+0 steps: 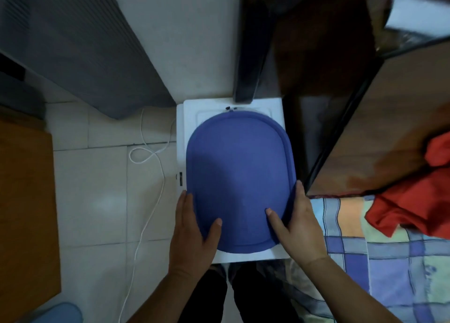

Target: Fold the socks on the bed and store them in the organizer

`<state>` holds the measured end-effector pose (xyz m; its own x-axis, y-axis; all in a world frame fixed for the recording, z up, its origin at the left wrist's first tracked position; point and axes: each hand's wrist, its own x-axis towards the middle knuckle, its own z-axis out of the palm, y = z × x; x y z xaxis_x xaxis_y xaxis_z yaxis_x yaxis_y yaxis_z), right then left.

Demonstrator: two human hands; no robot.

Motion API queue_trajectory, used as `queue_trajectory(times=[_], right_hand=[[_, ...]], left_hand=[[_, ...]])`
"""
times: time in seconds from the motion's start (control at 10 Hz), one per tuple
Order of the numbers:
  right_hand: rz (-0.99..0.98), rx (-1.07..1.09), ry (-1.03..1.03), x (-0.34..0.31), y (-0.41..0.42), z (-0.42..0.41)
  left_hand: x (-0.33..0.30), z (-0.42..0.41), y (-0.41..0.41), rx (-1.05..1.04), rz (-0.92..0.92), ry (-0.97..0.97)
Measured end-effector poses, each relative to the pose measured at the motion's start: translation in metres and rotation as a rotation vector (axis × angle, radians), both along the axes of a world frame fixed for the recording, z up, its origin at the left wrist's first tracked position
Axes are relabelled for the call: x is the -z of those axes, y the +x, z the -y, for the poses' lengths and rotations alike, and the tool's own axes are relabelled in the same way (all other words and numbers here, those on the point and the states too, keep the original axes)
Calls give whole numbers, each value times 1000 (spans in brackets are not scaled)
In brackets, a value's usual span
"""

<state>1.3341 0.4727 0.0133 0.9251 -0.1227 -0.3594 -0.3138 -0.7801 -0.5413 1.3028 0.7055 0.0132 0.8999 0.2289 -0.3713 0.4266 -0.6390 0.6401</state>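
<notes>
I have the blue oval lid (238,176) by its near end, one hand on each side. It is a smooth, flat plastic piece with a raised lip running round its edge, and it lies level on top of the white box (267,105), covering most of it, so that only the box's far corners and a near strip show. My left hand (192,235) clasps the left rim with the thumb laid on top; my right hand (299,227) does the same on the right rim, fingers wrapped over the edge. The bed (365,249) lies just beside the box on my right, spread with a checked sheet in blue, orange and pale green.
</notes>
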Motion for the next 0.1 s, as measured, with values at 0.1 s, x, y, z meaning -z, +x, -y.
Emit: queue_trajectory(times=[0.1], right_hand=[[-26, -36, -111, -28, 5, -1]], left_hand=[[-27, -11, 0, 23, -46, 13]])
